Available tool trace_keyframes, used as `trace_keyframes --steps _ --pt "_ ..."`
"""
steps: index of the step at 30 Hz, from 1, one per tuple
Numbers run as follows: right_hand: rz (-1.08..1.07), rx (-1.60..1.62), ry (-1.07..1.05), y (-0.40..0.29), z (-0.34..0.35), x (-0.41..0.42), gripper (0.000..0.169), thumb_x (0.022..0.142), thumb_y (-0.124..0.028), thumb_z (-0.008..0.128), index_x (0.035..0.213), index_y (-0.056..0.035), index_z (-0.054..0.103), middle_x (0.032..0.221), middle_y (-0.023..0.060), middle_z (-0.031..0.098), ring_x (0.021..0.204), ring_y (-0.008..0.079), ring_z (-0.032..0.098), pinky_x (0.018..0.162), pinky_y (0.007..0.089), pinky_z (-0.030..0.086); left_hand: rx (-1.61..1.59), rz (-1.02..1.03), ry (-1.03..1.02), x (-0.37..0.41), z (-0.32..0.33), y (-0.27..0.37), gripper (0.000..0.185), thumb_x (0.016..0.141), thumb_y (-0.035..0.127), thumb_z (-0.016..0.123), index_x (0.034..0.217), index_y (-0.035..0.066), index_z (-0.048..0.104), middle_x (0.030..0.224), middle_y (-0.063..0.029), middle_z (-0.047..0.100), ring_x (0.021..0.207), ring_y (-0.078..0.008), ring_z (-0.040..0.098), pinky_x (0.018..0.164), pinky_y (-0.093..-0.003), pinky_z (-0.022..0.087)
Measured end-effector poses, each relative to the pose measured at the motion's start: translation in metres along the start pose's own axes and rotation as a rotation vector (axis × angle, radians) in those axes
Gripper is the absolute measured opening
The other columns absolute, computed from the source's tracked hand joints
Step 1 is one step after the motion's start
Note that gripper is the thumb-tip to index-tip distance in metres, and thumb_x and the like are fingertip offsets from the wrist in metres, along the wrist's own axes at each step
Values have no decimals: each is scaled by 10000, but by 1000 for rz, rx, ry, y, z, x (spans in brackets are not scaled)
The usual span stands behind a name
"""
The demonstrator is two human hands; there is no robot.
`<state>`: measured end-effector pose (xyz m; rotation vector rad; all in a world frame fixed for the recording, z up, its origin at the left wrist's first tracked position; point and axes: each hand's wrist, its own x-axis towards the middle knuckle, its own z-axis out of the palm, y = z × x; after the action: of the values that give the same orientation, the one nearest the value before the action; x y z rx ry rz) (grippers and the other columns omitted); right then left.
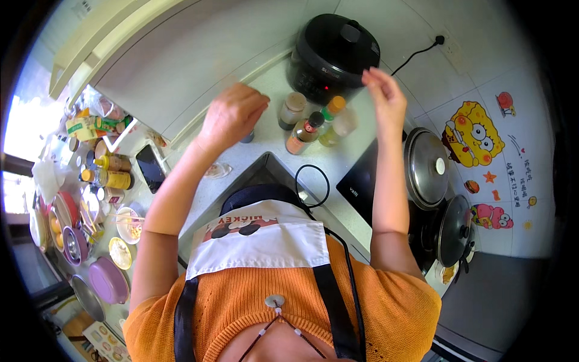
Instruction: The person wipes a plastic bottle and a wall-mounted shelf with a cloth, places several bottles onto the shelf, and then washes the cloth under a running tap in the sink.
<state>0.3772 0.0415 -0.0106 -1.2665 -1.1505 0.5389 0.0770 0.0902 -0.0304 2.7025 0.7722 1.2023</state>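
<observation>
My left hand (234,114) is raised over the counter, its fingers curled down, back of the hand towards me; whether it holds something is hidden. A small dark object (247,137) shows just below it. My right hand (384,90) is up beside a black electric cooker (332,56) with a red light, thumb and fingertips close together, nothing clearly visible between them. Between the hands stand a lidded glass jar (293,110), a dark-capped sauce bottle (304,133) and an orange-capped bottle (334,111), with a blurred pale thing (346,123) beside them.
The sink (267,169) lies before me. A lidded metal pan (427,167) and a glass-lidded pan (453,231) sit on the hob (359,185) at right. At left are a phone (150,168), several bottles, bowls and a purple basin (108,280). A black cable (312,166) loops near the sink.
</observation>
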Motion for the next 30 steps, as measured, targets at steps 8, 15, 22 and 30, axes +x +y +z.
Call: trace_keyframes --steps 8,15,22,30 --pt "163 -344 115 67 -20 -71 360 777 -60 672 1122 -22 576 1050 95 644 827 118 611 770 262 483 -152 -147 -155 -21 52 2 100 773 113 639 869 88 640 898 -76 618 771 -297 607 657 -382 488" --pt "204 -617 -157 73 20 -42 535 688 -254 752 1143 -36 574 1006 150 650 734 241 630 705 324 491 -194 -216 -198 -17 54 4 115 791 109 632 903 92 649 914 -87 624 786 -293 610 674 -376 492" --pt "249 -639 -239 79 23 -21 359 689 -275 744 941 -35 657 857 174 669 816 299 651 730 360 493 -227 -339 -223 -23 38 -3 130 806 91 616 930 68 646 922 -101 624 800 -279 621 676 -363 499" --pt "145 -531 -159 30 20 5 345 716 -242 730 967 -20 646 794 111 673 669 188 640 639 303 487 -359 -423 -142 -35 32 -12 130 810 75 612 933 47 646 904 -102 630 819 -246 625 680 -328 496"
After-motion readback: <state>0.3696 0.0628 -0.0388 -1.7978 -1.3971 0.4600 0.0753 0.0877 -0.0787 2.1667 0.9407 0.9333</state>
